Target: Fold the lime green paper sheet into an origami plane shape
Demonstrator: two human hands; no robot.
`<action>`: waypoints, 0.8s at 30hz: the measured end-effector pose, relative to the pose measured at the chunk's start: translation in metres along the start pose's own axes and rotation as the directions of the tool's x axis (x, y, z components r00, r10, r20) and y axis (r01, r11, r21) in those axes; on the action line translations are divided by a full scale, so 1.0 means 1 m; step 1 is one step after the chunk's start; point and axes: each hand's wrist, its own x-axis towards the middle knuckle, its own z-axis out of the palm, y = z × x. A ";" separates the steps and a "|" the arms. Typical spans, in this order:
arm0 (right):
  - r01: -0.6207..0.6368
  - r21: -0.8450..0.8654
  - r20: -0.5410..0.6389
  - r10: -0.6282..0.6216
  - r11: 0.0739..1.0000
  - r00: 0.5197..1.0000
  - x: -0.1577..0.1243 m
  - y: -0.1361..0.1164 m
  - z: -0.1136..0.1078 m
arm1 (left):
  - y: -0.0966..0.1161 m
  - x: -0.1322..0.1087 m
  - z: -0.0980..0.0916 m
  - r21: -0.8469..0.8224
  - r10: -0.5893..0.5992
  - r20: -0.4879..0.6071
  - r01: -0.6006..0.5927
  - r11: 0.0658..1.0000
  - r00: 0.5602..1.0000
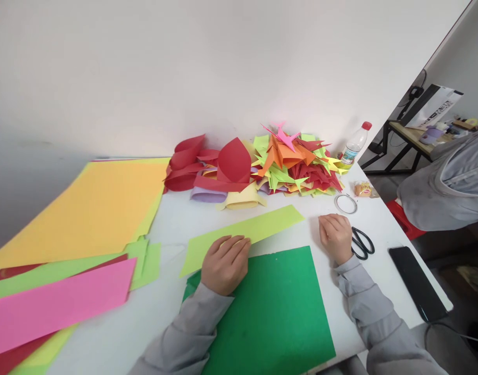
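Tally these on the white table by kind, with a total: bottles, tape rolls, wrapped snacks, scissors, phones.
Bottle: 1
Tape roll: 1
Wrapped snack: 1
Scissors, pair: 1
Phone: 1
Total: 5

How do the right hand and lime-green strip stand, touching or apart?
Apart: the head view shows white tabletop between the right hand and the lime-green strip.

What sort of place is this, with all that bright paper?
Probably a paper-craft worktable, perhaps in a small workshop: a green sheet lies in front, folded paper shapes are heaped by the wall, and black scissor handles show beside the right hand.
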 end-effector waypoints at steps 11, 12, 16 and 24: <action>0.374 0.269 0.107 -0.413 0.888 0.904 0.004 -0.074 0.014 | 0.034 0.003 0.011 -0.170 0.069 0.078 -0.055 0.984 0.995; 0.382 0.262 0.113 -0.421 0.886 0.900 0.003 -0.076 0.014 | 0.037 0.003 0.012 -0.177 0.076 0.090 -0.059 0.982 0.993; 0.368 0.246 0.134 -0.407 0.897 0.903 0.000 -0.080 0.014 | 0.041 0.001 0.014 -0.185 0.106 0.105 -0.085 0.979 0.989; 0.303 0.227 0.103 -0.333 0.925 0.937 0.002 -0.066 0.007 | 0.033 0.008 0.006 -0.089 0.074 0.069 -0.068 0.994 0.995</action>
